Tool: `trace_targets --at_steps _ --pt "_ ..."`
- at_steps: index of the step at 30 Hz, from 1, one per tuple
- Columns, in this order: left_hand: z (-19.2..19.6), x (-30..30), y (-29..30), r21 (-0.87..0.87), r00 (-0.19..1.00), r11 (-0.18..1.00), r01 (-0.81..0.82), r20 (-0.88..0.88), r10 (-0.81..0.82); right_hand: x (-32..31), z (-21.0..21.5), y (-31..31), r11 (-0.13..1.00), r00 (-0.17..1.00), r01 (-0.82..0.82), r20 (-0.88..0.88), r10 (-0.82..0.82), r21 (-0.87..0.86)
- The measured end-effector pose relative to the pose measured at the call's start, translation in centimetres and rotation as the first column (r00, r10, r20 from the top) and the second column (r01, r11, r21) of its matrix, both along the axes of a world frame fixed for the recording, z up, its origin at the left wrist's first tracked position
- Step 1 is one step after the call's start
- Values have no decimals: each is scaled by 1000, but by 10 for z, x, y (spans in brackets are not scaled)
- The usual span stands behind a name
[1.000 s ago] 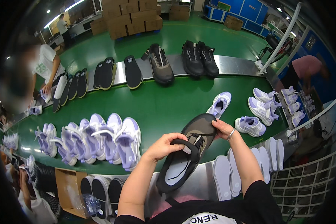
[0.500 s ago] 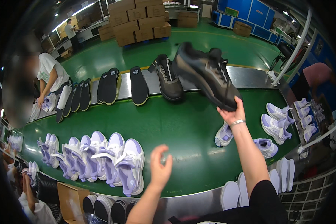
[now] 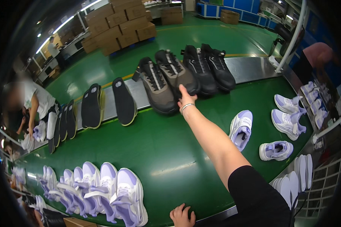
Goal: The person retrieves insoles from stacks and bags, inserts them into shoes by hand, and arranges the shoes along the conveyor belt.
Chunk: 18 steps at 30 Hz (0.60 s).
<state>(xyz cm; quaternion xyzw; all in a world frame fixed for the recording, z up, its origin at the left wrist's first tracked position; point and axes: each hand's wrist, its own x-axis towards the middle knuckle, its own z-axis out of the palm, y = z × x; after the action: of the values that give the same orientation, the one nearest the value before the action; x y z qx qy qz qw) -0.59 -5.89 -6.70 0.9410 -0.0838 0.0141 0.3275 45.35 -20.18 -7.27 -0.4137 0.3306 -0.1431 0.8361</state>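
My right hand [image 3: 186, 99] reaches across to the far edge of the green table and grips the toe of a brown-and-black shoe [image 3: 174, 67], its thumb on the toe. The fingers under the toe are partly hidden. Close beside it on the left stands a matching brown-and-black shoe [image 3: 156, 89]. Two black shoes, one [image 3: 199, 72] nearer my hand and another [image 3: 218, 68] farther right, stand in the same row. My left hand [image 3: 182, 215] is near the table's front edge, empty, with fingers loosely bent and apart.
Black insoles [image 3: 124, 102] lean along the metal ledge [image 3: 250, 70] to the left. Several lilac-and-white shoes [image 3: 129, 196] line the front left; others [image 3: 241, 126] stand at the right. Pale insoles [image 3: 288, 187] are at the lower right. A person [image 3: 38, 98] works at the far left.
My right hand has moved left and lowered the brown-and-black shoe beside its match on the far edge. The left hand has drawn back toward the front edge. The view has shifted.
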Motion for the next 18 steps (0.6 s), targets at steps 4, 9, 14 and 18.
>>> trace_targets --at_steps 4,9,14,18 --pt "-2 1 3 13 1000 1000 3 26 -4 -38 47 -20 786 764 -617 -262 589 -33" --pt "7 4 1 69 1000 998 -3 5 2 -52 74 -76 642 626 -767 -218 749 5" --pt "0 3 -6 121 999 992 23 38 -28 -25 52 -78 720 719 -693 -65 692 -11" --pt "-3 -1 -10 137 1000 990 -6 23 3 -19 26 -52 748 762 -646 81 642 153"
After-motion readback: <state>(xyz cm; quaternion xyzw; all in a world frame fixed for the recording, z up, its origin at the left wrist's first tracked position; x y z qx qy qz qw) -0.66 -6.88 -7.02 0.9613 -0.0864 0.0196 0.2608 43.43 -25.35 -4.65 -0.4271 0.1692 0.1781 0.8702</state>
